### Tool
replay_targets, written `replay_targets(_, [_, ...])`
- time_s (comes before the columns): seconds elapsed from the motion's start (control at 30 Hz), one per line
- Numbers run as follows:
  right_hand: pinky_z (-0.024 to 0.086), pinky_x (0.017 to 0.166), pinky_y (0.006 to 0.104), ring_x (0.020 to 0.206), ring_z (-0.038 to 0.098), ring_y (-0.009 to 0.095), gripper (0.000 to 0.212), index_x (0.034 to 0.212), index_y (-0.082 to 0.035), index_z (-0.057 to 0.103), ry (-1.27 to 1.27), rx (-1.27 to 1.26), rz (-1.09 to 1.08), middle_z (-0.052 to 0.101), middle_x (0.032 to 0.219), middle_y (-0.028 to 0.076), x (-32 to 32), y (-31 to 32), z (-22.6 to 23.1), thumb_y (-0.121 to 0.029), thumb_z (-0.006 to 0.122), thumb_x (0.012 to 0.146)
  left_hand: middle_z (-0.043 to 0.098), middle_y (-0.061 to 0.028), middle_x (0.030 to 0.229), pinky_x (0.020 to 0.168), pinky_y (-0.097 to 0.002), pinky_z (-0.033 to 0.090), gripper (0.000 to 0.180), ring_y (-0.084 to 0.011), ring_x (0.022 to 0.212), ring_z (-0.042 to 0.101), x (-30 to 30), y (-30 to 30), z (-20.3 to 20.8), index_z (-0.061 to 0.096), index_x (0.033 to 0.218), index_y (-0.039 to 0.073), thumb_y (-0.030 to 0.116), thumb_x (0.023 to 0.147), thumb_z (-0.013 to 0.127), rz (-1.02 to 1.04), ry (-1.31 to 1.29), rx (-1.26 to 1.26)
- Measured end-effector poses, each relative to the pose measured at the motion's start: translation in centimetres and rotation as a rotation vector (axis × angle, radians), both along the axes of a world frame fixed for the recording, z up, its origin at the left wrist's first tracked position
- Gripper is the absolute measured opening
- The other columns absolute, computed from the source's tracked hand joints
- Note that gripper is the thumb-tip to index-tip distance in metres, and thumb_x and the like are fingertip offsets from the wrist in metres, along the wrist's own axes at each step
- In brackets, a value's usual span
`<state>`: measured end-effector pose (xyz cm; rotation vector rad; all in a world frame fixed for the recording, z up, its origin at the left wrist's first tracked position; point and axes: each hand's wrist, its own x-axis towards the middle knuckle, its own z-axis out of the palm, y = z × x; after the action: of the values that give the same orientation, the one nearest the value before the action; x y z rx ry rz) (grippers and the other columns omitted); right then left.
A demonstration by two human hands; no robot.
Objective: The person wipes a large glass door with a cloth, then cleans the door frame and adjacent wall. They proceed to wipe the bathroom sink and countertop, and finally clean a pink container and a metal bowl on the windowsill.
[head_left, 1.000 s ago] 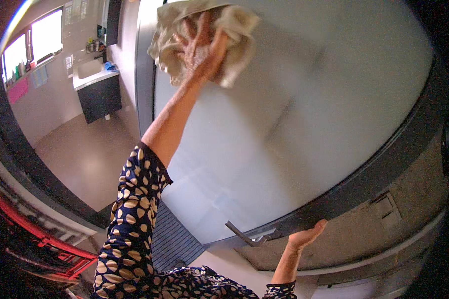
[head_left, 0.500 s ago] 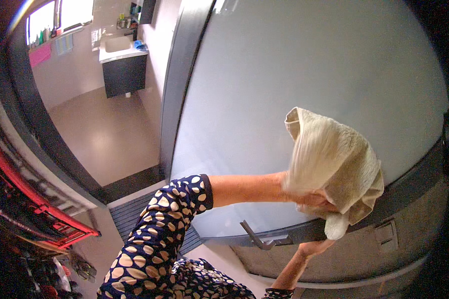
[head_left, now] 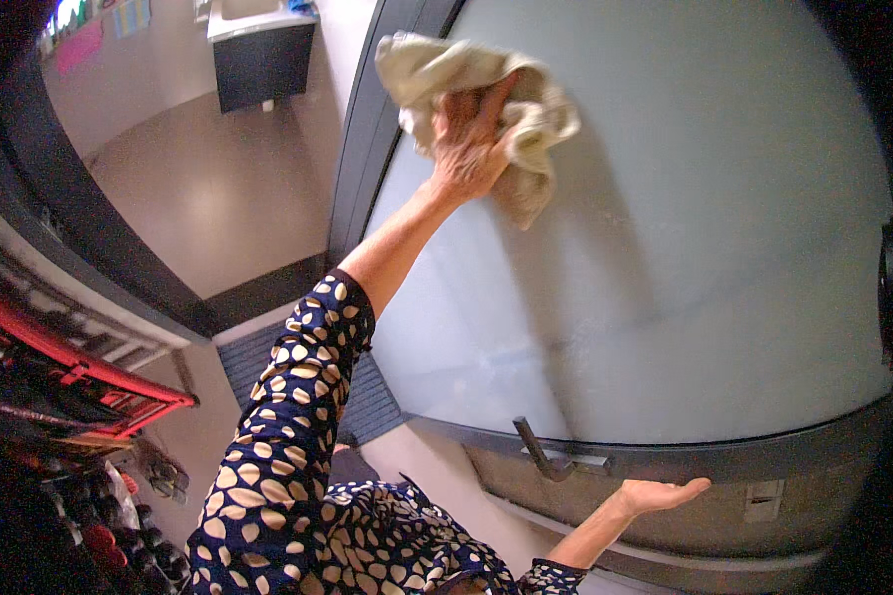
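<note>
A cream towel (head_left: 526, 94), bunched and creased, lies against the upper left part of a frosted glass door (head_left: 724, 228) with a dark frame. My left hand (head_left: 471, 144) is on the towel, fingers spread over it and pressing it to the pane, close to the door's left frame. Some of the fingertips are hidden in the folds. Lower right, my right hand (head_left: 660, 494) is held out with its fingers stretched, just below the door's bottom frame. It holds nothing that I can see. To its left is the dark door handle (head_left: 544, 454).
At the upper left, a doorway opens onto a bathroom with a dark vanity cabinet (head_left: 265, 67). A ribbed grey mat (head_left: 372, 387) lies at the threshold. On the left stands a red-framed rack (head_left: 119, 387) above several dark items. A wall switch (head_left: 762, 501) sits at lower right.
My left hand has carried the towel up and left across the glass. My right hand, close to the towel before, is now apart from it. The view has shifted a little.
</note>
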<state>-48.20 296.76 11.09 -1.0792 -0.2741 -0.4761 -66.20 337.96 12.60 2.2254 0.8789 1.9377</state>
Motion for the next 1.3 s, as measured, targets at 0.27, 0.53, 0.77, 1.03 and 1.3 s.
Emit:
replay_targets(0.27, [0.028,0.104,0.0431,0.120,0.038,0.029,0.059,0.127,0.009,0.035,-0.138,-0.075,-0.049,0.034,0.134,0.021,-4.9,4.6,4.6,-0.040,0.032,0.094,0.015,-0.0281,0.142,0.102,-0.0614,0.018,0.051,-0.0508,0.125,0.020,0.8,-3.0,-34.4,0.042,0.128,0.000,0.023,0.083,0.051,0.175,0.358,-0.879])
replay_targets(0.53, [0.029,0.104,0.0422,0.122,0.037,0.028,0.058,0.131,0.005,0.033,-0.078,-0.082,-0.040,0.032,0.135,0.020,-7.5,4.8,4.9,-0.039,0.031,0.093,0.000,-0.0354,0.139,0.103,-0.0612,0.009,0.087,-0.0508,0.130,0.000,2.3,-29.6,-23.3,-0.003,0.140,0.000,0.045,0.084,0.046,-0.691,-0.140,-1.331])
replay_targets(0.77, [0.036,0.100,0.0434,0.116,0.044,0.030,0.059,0.128,0.005,0.037,-0.171,-0.082,-0.045,0.039,0.131,0.019,-4.3,3.1,2.6,-0.042,0.037,0.091,0.000,-0.0364,0.140,0.107,-0.0529,0.007,0.086,-0.0504,0.130,0.004,4.1,-18.9,-21.6,-0.004,0.142,0.007,0.042,0.083,0.048,-0.331,-0.275,-1.257])
replay_targets(1.03, [0.030,0.103,0.0429,0.119,0.041,0.029,0.058,0.128,0.004,0.037,-0.136,-0.042,0.021,0.037,0.134,0.018,-4.3,4.0,0.7,-0.041,0.036,0.092,0.008,-0.0334,0.141,0.102,-0.0591,0.015,0.081,-0.0505,0.130,0.008,-2.2,-2.0,-17.2,0.003,0.144,0.022,0.060,0.083,0.040,-0.145,-0.254,-0.927])
replay_targets(1.3, [0.033,0.102,0.0444,0.117,0.043,0.030,0.057,0.127,0.004,0.039,-0.274,-0.037,0.087,0.040,0.132,0.018,-3.2,3.8,-0.6,-0.041,0.037,0.092,0.010,-0.0325,0.139,0.105,-0.0565,0.010,0.076,-0.0496,0.130,0.005,2.7,-15.2,-21.0,0.016,0.143,0.014,0.044,0.081,0.050,-0.180,-0.198,-0.732])
